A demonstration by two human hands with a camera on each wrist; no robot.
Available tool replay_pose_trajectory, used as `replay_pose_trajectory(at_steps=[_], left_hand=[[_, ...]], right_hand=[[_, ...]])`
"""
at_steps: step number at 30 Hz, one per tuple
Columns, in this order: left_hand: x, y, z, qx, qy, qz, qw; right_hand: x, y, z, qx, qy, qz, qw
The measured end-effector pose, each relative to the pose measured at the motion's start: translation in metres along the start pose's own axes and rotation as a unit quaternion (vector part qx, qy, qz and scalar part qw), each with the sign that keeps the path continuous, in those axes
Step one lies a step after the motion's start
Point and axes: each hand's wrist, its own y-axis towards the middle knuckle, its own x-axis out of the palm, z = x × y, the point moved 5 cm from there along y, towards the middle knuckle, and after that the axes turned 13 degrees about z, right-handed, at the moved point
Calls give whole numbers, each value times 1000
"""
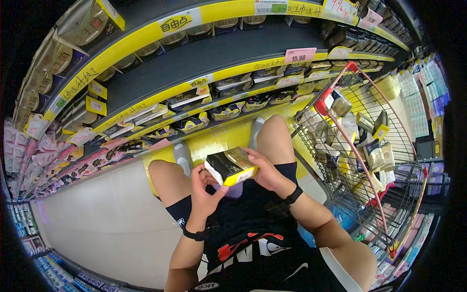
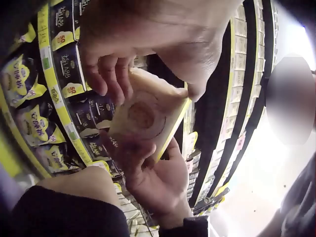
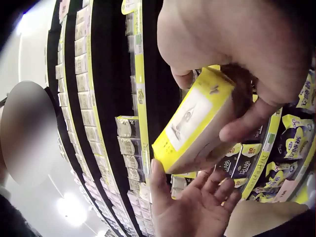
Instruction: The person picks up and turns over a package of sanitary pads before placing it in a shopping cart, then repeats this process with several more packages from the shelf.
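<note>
Over the lap, both hands hold a black-and-gold pack of sanitary pads [image 1: 232,164] with a bright yellow edge. The left hand [image 1: 205,194] has its thumb at the near corner and fingers curled about the left end. Gripping the opposite end is the right hand [image 1: 265,171], thumb on top. In the left wrist view a pale face of the pack [image 2: 143,113] shows a round mark. The right wrist view shows the yellow side of the pack [image 3: 190,118], with the left hand's fingers [image 3: 210,190] spread loosely beneath it.
Shelves [image 1: 204,53] of similar packs curve across the front and left, with yellow price strips. A wire shopping cart [image 1: 350,146] loaded with packs stands at the right. Pale floor [image 1: 107,214] lies at the left, and the person's bent knees flank the pack.
</note>
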Motion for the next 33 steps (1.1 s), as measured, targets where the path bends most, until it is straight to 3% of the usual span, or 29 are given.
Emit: replay_pose_trajectory(at_steps=[2,7,10,13,14,17,20,23,26,30,33], left_hand=[[-8,2,-20,-14,-32,13,999],[-10,-1,-24,-39,-46,14,998],[2,-10,10,85,48,40,994],[1,-21,9,199,186,33,962],[5,-23,15,316,225,20,922],[23,-32,21,406,339,-83,844],[33,-40,25,445,349,-96,819],[36,-41,23,428,345,-90,830],[36,-32,36,287,270,-80,916],[16,-21,19,210,179,8,961],[1,-13,4,110,176,28,978]], right_hand=[[5,-5,-10,4,-19,-23,1000],[9,-1,-13,-20,-16,-34,999],[17,-3,-19,-85,-37,-31,995],[11,5,-7,-84,-42,4,996],[10,6,-4,-65,-12,-5,998],[15,2,-1,-15,50,-22,998],[16,-1,-1,3,35,-18,999],[12,-1,2,-12,25,-15,999],[7,4,3,-65,58,-28,996],[9,-5,-13,-154,-168,-12,973],[12,-11,-15,-171,-155,-11,973]])
